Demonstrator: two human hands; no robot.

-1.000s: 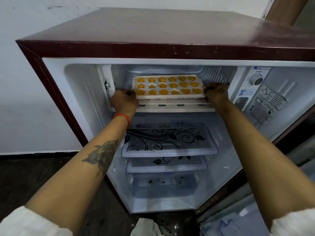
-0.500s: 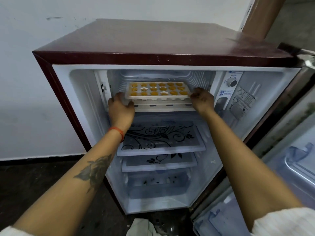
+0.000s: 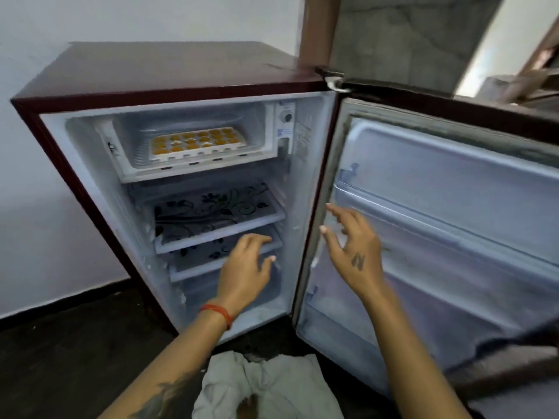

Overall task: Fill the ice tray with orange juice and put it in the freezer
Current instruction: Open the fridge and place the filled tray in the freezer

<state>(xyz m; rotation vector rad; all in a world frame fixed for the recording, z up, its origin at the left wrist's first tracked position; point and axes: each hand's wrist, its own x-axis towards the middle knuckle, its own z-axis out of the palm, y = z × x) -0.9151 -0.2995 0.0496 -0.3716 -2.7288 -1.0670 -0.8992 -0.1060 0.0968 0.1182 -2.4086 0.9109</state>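
Head camera view, looking down into a small maroon single-door refrigerator [image 3: 169,74] that stands on a dark floor [image 3: 60,343] against a pale wall [image 3: 45,176]. Its door [image 3: 438,237] is swung wide open to the right, showing the white inner lining and door racks.

A white plastic ice tray [image 3: 198,144] filled with orange juice lies flat on the floor of the white freezer compartment [image 3: 193,167] at the top of the cabinet. The tray sits towards the front edge of the compartment, slightly right of its middle, with its long side running left to right. Neither hand touches it.

Below the freezer compartment are two clear shelves with a black floral print [image 3: 211,216], one above the other.

The left hand [image 3: 246,261], with an orange thread band at the wrist, hovers in front of the lower shelf, fingers loosely spread and holding nothing. The right hand [image 3: 351,249], with a small tattoo on its back, is raised near the hinge edge of the door, fingers spread apart and empty. Both forearms reach in from the bottom of the view; the left one carries a dark tattoo.

A crumpled white cloth [image 3: 266,385] lies on the floor just in front of the refrigerator.
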